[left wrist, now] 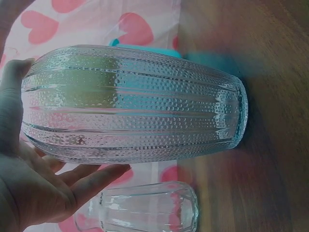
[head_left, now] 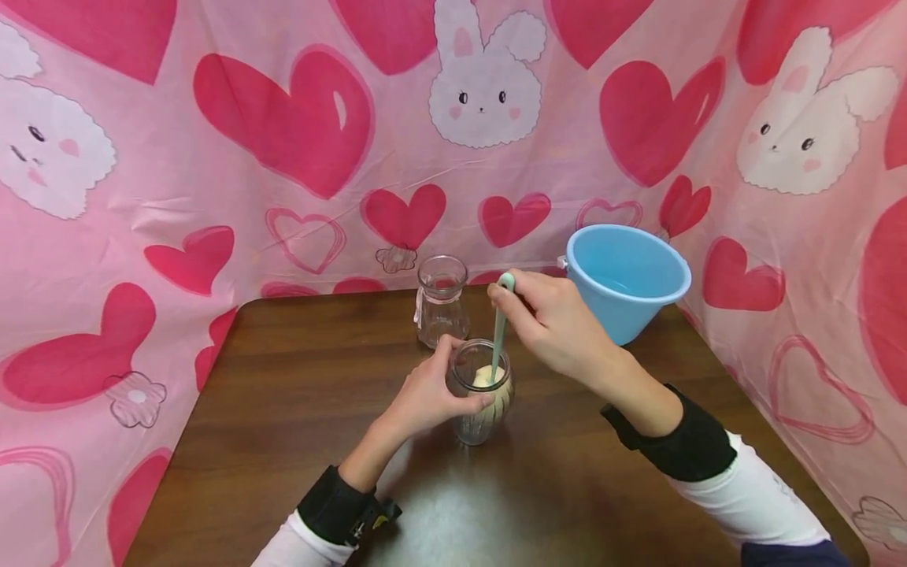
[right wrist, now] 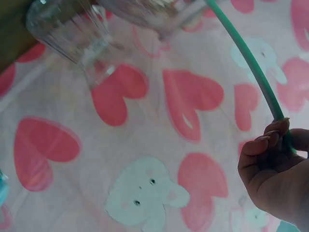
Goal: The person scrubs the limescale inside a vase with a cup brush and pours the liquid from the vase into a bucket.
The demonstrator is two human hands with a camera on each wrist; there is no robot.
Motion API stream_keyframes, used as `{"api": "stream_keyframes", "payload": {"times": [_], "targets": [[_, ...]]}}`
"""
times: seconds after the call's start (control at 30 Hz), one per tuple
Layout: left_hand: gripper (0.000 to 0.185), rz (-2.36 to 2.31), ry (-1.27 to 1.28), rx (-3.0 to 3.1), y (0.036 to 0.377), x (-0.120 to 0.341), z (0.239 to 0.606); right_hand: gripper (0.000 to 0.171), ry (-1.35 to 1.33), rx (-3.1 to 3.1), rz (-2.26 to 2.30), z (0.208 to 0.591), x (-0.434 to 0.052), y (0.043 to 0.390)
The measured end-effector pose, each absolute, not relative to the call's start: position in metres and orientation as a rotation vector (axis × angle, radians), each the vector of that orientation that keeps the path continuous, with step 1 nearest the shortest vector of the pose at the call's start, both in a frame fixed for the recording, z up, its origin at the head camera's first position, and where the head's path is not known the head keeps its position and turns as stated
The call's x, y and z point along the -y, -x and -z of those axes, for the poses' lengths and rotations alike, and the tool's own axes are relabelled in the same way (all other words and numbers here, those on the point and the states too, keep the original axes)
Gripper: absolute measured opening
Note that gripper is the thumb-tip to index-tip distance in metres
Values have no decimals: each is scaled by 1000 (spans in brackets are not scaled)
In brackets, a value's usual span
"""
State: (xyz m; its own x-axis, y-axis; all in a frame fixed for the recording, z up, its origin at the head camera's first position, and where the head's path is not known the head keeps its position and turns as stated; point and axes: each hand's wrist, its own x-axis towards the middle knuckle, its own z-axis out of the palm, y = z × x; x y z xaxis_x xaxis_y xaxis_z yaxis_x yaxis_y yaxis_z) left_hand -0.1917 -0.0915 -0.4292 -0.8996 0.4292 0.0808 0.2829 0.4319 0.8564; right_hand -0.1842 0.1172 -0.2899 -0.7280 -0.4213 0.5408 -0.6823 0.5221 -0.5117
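- The ribbed glass jar point(head_left: 482, 394) stands upright on the dark wooden worktop point(head_left: 283, 394), near its middle, mouth up and long axis vertical.
- A mint-green brush point(head_left: 499, 331) goes down into the jar's mouth; its handle runs nearly upright, leaning a little toward the far side, and its pale sponge head sits just inside the rim.
- The left hand point(head_left: 428, 394) wraps round the jar's near-left side, thumb and fingers curled against the glass.
- The right hand point(head_left: 556, 323) pinches the top of the brush handle between curled fingers, above and right of the jar.
- A second, smaller glass jar point(head_left: 441, 299) stands upright just behind the first, apart from it.
- A light blue bucket point(head_left: 627, 276) sits at the worktop's far right corner, open side up.
- A pink cloth point(head_left: 283, 118) with hearts and rabbits hangs behind and at both sides.
- The left wrist view alone shows the jar's point(left wrist: 135, 104) dotted, ribbed wall close up, with the palm point(left wrist: 34, 183) beneath it.
- The right wrist view alone shows the fingertips point(right wrist: 270, 137) closed on the curving green handle point(right wrist: 251, 67).
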Motion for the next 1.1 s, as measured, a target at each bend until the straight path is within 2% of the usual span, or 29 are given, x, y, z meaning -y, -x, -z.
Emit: {"api": "stream_keyframes", "payload": {"times": [0.4,0.7,0.97,1.1], "targets": [[77,-1438,-606,-2538,194,91,428,14,-936,2481,-1074,325,-114,182],[76,-1455,-594,-2537,194,92,430,11,-924,2260,-1281,312,-117,178],[75,-1445,-615,-2543,194,92,430,8,-1007,2543,-1209,338,-112,177],[75,-1444,-607,-2531,194,92,430,7,-1024,2533,-1190,336,-113,174]]}}
